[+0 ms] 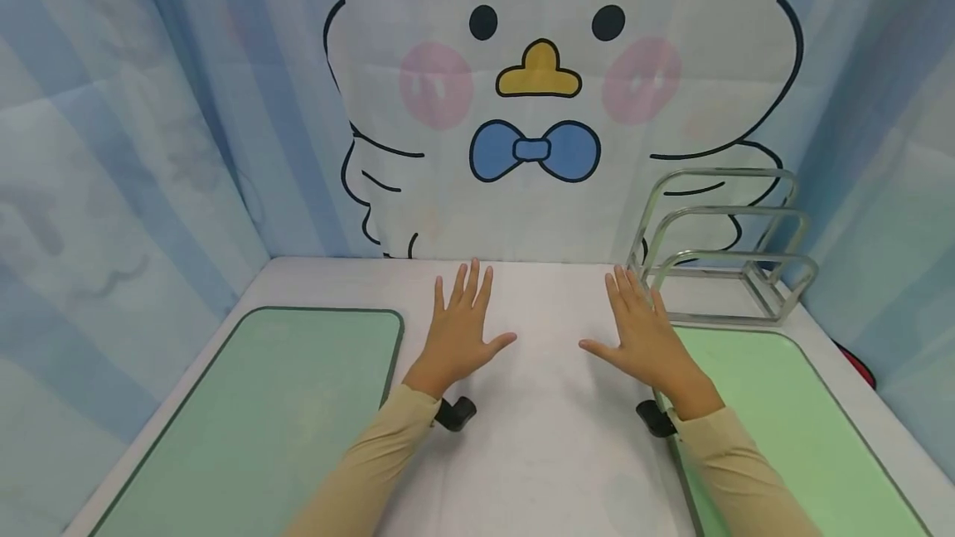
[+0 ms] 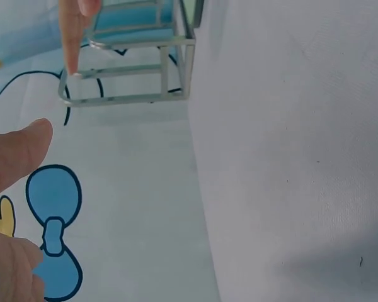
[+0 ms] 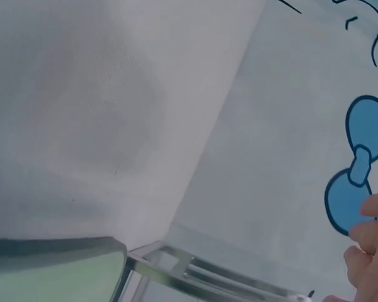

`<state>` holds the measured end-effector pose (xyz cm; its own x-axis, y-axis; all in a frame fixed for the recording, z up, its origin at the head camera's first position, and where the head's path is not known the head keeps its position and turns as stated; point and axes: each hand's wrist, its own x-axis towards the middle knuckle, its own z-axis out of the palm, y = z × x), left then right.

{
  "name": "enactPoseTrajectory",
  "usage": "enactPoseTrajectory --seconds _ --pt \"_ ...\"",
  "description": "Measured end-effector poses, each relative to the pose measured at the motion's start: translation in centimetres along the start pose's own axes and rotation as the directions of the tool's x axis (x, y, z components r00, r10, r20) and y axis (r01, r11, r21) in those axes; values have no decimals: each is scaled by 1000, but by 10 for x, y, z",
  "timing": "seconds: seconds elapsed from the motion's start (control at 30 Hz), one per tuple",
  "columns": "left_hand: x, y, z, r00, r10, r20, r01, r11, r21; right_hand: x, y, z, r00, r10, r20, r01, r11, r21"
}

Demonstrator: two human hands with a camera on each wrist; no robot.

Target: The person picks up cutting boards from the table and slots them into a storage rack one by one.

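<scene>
My left hand point(image 1: 458, 334) is held over the white table point(image 1: 545, 454), fingers straight and spread, with nothing in it. To its left lies a grey-green board point(image 1: 298, 404) with a dark edge. My right hand point(image 1: 645, 334) has its fingers extended too, thumb pointing inward, and holds nothing. It is nearest to a metal wire rack point(image 1: 727, 317) at the back right and a light green board point(image 1: 783, 413), whose inner edge passes under the wrist. In the left wrist view the thumb point(image 2: 25, 148) shows. Fingers point(image 3: 372, 245) of the right hand appear at the right wrist view's edge.
Behind the table hangs a curtain point(image 1: 537, 214) printed with a cartoon face and a blue bow tie. Striped blue curtains point(image 1: 97, 230) enclose the sides. A small red and black item point(image 1: 854, 365) peeks out beyond the table's right edge.
</scene>
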<state>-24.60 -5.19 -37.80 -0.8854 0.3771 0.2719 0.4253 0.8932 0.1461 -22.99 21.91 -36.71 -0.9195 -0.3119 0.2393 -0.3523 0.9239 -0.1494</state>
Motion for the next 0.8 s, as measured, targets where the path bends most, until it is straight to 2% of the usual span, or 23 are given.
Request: enactPoseTrajectory --seconds 0.13,0.3,0.47,0.8 --pt "5 5 2 1000 14 -21 -14 1000 2 -2 8 -3 1000 -2 -23 2 1000 -3" --pt "8 11 6 1000 23 -12 -23 1000 -8 -8 18 -7 1000 31 4 -31 999 -28" --pt "17 18 7 1000 26 -10 -26 1000 -9 -13 30 -16 998 52 17 -52 999 -11" --pt "38 45 8 997 70 -23 -70 998 2 -25 64 -32 998 48 -47 -48 999 -9"
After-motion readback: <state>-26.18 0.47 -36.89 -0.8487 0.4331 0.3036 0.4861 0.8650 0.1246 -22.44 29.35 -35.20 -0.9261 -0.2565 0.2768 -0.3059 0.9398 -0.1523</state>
